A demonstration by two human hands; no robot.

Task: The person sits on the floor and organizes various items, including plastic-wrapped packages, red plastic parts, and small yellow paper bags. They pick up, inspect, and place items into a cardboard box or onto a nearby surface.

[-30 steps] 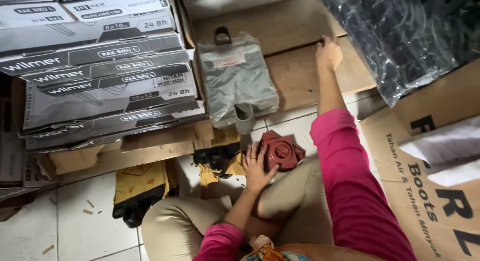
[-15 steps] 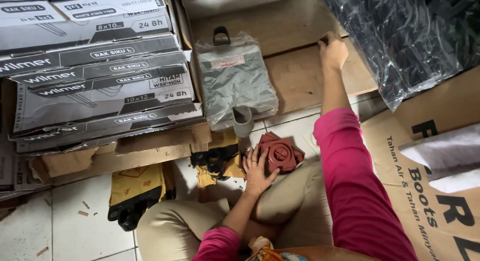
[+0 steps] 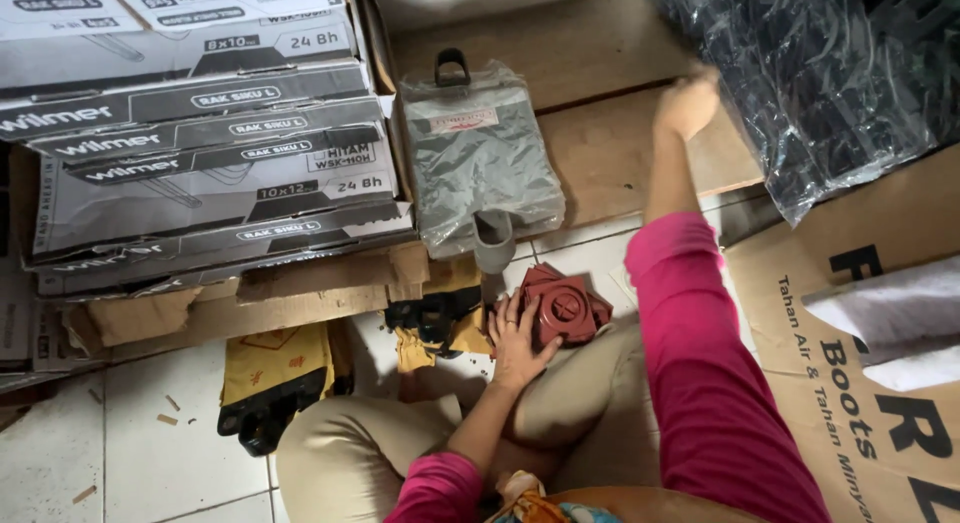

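The left hand [image 3: 518,335] lies spread with fingers loose over the near edge of a dark red round plastic part [image 3: 555,308], which sits on the tiled floor [image 3: 150,443] just beside the person's bent knee; it presses rather than grips, so the part could slide off toward the bagged grey item [image 3: 480,168] if the hand shifts. The right hand [image 3: 685,103] is stretched far forward to the wooden board [image 3: 590,153] at the foot of the black plastic-wrapped bundle [image 3: 830,83]; it is blurred, and I cannot tell whether it is closed on anything. That long reach with the person seated cross-legged looks unsteady, and the sleeve runs close under the bundle's hanging edge, which could snag or drag down. To the left, a leaning stack of flat grey cartons [image 3: 200,153] rests on torn cardboard [image 3: 250,303] and could slip if bumped. Yellow-and-black packets [image 3: 275,378] crowd the floor near the knee. Open room is scarce: bare tile shows only at the lower left, while a large brown carton [image 3: 860,383] shuts in the right side.
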